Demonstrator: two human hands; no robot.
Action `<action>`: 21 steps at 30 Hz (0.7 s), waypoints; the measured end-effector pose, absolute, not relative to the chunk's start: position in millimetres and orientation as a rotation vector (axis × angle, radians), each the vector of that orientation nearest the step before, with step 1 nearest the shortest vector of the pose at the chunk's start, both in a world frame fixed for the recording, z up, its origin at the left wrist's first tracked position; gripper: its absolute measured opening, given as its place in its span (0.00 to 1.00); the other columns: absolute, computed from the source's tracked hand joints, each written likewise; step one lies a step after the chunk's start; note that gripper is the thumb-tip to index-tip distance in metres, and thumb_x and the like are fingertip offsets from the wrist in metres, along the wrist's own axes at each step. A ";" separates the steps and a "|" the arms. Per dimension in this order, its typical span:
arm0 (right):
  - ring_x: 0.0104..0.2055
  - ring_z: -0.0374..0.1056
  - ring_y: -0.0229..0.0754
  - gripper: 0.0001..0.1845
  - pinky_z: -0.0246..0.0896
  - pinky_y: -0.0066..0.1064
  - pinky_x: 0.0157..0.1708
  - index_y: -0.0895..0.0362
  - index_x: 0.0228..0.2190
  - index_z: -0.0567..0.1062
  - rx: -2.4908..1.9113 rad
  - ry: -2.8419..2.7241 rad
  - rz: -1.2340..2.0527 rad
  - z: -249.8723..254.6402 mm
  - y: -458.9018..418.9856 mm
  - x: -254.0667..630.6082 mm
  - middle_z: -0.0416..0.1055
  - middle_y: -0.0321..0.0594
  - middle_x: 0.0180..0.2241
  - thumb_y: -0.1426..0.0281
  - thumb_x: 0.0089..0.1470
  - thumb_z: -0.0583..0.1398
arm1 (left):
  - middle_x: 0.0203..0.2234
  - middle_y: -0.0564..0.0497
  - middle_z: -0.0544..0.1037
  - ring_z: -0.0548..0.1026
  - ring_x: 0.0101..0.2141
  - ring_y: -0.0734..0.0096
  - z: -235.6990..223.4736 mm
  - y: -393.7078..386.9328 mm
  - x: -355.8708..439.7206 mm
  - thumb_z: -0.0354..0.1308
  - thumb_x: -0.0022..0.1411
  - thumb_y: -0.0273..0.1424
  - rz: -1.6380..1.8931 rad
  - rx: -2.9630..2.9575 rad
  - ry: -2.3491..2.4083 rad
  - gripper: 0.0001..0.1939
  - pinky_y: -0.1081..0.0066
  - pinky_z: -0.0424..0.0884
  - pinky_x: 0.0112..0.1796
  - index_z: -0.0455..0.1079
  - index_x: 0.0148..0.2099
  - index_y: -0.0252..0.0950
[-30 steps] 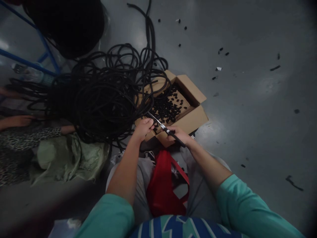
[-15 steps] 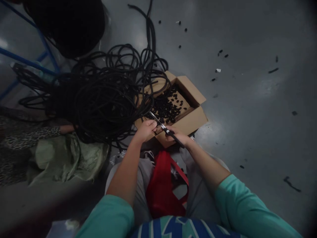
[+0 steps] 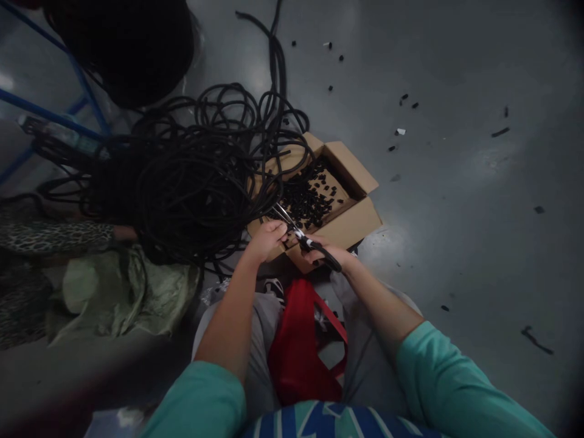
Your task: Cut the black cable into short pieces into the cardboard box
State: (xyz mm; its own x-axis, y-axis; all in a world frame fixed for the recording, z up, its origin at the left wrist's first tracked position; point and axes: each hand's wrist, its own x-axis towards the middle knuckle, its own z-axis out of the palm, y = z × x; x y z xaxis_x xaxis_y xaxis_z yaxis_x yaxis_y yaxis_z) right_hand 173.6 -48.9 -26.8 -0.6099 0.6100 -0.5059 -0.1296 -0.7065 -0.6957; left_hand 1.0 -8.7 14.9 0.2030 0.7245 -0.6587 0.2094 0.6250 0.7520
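Note:
My right hand [image 3: 335, 252] is closed round the black handles of a pair of scissors [image 3: 326, 254], whose metal blades point up and left over the near edge of the box. The blades stand slightly apart. Beside them, my left hand [image 3: 267, 240] pinches a black cord between thumb and fingers, close to the blades; most of the held part is hidden by the fingers. Under the scissors is an open cardboard box [image 3: 351, 222] with many short black cut pieces [image 3: 308, 201] inside. A large tangle of black cord [image 3: 191, 182] lies left of the box, some loops over its edge.
A big black bundle [image 3: 123, 48] and a blue metal frame [image 3: 86, 109] stand at upper left. Another person's patterned sleeve [image 3: 59, 237] shows at left above a green sack [image 3: 118, 292]. A red bag [image 3: 296, 347] lies between my legs. Small black scraps [image 3: 415, 105] dot the floor.
The scissor blades have spread slightly and their handles have shifted apart in my right hand. My left hand stays almost in place. The other person's sleeve at left has moved.

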 end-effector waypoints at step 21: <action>0.21 0.55 0.31 0.20 0.49 0.24 0.22 0.60 0.32 0.73 -1.287 -1.056 2.097 -26.6 -46.8 166.7 0.59 0.28 0.17 0.70 0.29 0.60 | 0.14 0.58 0.61 0.54 0.15 0.83 10.0 -4.9 -6.5 0.51 0.51 0.34 0.453 1.046 1.468 0.11 0.77 0.47 0.18 0.60 0.22 0.33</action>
